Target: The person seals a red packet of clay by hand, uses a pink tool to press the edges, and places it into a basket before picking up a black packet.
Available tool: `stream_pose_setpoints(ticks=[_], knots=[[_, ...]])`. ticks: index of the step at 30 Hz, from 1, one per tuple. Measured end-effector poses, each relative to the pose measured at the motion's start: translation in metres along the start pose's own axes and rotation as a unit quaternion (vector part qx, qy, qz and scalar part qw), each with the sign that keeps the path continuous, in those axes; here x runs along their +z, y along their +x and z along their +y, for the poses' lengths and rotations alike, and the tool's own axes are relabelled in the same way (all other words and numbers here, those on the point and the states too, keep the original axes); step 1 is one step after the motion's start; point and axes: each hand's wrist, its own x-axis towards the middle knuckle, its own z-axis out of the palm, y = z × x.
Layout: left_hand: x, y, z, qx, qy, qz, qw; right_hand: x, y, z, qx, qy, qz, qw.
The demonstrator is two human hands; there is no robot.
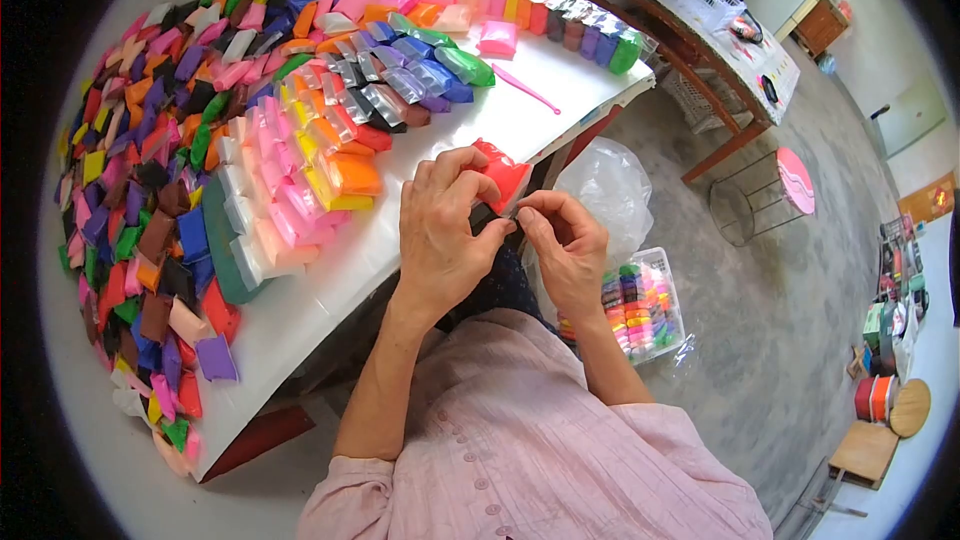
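Note:
A small red clay packet (505, 178) is held up in front of me, just off the table's edge. My left hand (440, 225) is closed on its side, fingers curled over the top and thumb below. With thumb and forefinger together, my right hand (565, 248) pinches at the packet's lower end. The exact grip there is partly hidden by the fingers. On the white table (390, 260) to the left lie overlapping rows of coloured packets, among them orange ones (355, 175) and blue ones (450, 80). A pink plastic tool (527, 88) and a single pink packet (497, 38) lie beyond my hands.
A big heap of mixed packets (160, 200) covers the table's left side. A wrapped row of packets (570, 20) lines the far edge. Below right are a clear plastic bag (610, 190) and a white basket (670, 315) of packets. A pink-topped stool (795, 180) stands farther right.

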Motion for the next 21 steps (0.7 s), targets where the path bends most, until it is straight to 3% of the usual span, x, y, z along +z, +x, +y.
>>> stream_pose_setpoints(ticks=[12, 21], knots=[[0.002, 0.000, -0.001, 0.020, -0.002, 0.016, 1.000, 0.004, 0.005, 0.000, -0.121, -0.172, 0.012, 0.978], [0.005, -0.001, -0.002, 0.012, -0.010, 0.033, 0.999, 0.012, 0.016, -0.003, 0.012, -0.016, 0.009, 1.000]])
